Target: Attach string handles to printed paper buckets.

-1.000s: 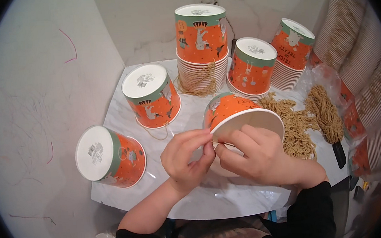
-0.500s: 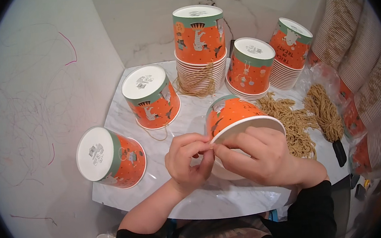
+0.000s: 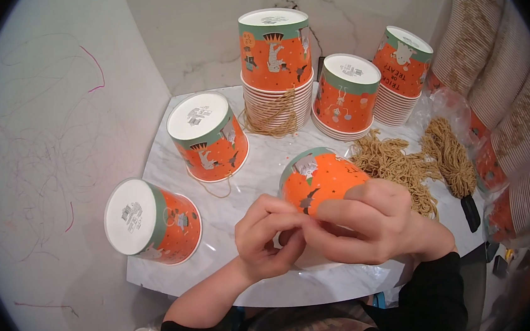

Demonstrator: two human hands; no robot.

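Just in front of me an orange paper bucket [image 3: 323, 179] with a green band lies tilted, its printed side facing up. My right hand [image 3: 367, 219] is closed at its near rim, fingers bent over the edge and hiding it. Beside it, my left hand [image 3: 271, 234] is closed in a pinch, its fingertips meeting the right hand's at the bucket's near left edge. Whatever the left fingertips pinch is too small or hidden to make out. The bucket's opening is out of sight behind the hands.
Upside-down buckets stand at left [image 3: 153, 220] and back left [image 3: 209, 137]. Nested bucket stacks [image 3: 276, 63] line the back, one draped with tan cord. Loose tan cord [image 3: 394, 167] and a tied cord bundle [image 3: 450, 155] lie right, near bagged bucket stacks [image 3: 497, 82]. A wall bounds the left.
The bucket has tipped so that its opening no longer shows and more of its printed side faces up. Both hands remain together at its near edge, slightly lower.
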